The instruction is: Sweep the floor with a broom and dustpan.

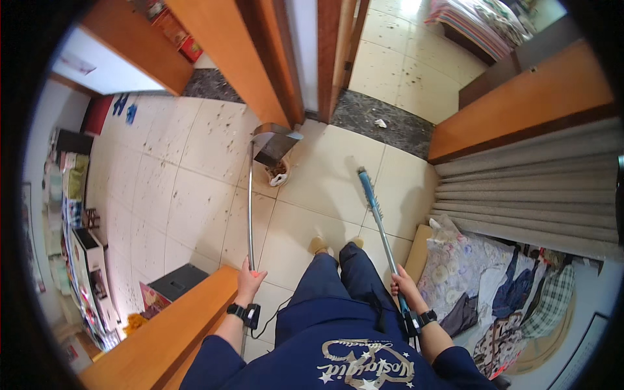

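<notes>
My left hand (250,277) grips the upper end of a dustpan's long metal handle. The metal dustpan (279,146) at its far end is tilted over a small waste bin (289,167) and hides part of it. Brown and white rubbish (278,174) shows inside the bin. In my right hand (405,282) is a broom (384,233), held partway along its pole with the upper end beside my forearm. Its teal head (367,187) points away from me over the floor tiles, bristles along one side. I cannot tell whether the bristles touch the floor.
Dark debris (217,127) is scattered on tiles at left and through the far doorway. White scrap (380,124) lies on a dark stone threshold (356,109). An orange wooden edge (161,331) stands near my left arm. At right are a grey curtain (526,180) and piled clothes (468,268).
</notes>
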Available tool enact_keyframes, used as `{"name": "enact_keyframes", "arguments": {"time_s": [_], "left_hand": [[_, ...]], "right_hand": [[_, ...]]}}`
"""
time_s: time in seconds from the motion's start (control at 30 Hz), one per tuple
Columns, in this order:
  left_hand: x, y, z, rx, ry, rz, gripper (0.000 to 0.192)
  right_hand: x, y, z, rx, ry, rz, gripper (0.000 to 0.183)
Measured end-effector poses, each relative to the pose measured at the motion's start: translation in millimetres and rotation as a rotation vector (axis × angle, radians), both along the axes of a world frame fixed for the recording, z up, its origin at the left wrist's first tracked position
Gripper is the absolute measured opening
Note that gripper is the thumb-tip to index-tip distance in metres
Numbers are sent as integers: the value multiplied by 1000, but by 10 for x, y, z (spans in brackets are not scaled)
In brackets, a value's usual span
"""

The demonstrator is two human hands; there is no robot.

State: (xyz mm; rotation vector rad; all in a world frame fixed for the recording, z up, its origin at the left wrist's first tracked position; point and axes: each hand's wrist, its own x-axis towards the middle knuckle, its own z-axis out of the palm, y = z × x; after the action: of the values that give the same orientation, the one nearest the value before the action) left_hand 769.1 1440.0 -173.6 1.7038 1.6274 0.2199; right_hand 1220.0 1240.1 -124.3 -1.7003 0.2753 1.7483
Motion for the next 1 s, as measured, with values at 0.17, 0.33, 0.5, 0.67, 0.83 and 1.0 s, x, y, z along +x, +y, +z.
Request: {"name": "enact_keyframes", "arguments": {"time_s": [0.17,0.33,0.5,0.67,0.83,1.0], "left_hand": [[861,509,684,-590,-544,293,75],[1765,1110,819,-908,-583,344,67],[2561,1538,424,-1165,-740,569,20],[3143,1659,421,-1318,-927,938,23],[3332,1658,524,-1405,-997,1217,25],[3238,1483,601,-1369,-1019,1308,25]], "right_hand": [[535,208,-246,-20,124,-597,59],[1297,555,-795,58,271,-1001,8],[1833,1462,-1019,-36,353,-1079,16],[2155,1937,-702,-70,366,-618,41],[2396,2548,-277,-21,240,115,62],[2096,3721,-419,164,358,221,35]]}}
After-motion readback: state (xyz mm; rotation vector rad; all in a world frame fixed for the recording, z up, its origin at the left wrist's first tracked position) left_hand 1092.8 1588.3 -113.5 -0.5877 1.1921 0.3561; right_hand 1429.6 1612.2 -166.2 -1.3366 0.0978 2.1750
